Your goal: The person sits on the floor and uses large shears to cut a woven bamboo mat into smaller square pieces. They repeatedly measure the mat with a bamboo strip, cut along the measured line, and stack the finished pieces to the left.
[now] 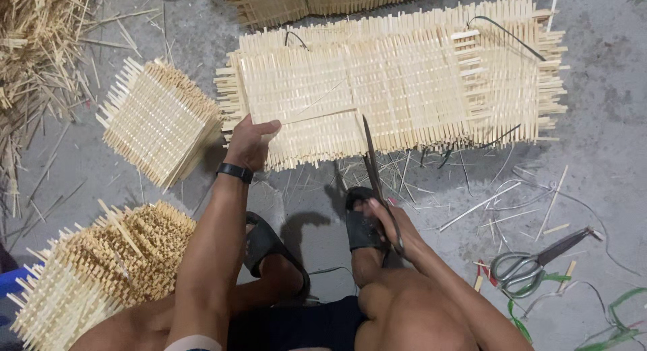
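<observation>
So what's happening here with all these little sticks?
A person sits on a concrete floor working on woven bamboo-stick mats. The left hand grips the edge of the top mat of a stack, while the right hand holds scissors pointed up at it. A second pair of scissors lies on the floor at the right, and smaller mat stacks sit at the left.

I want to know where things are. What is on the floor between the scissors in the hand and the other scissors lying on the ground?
In the head view, loose bamboo sticks and thin slivers lie scattered on the grey floor there.
</observation>
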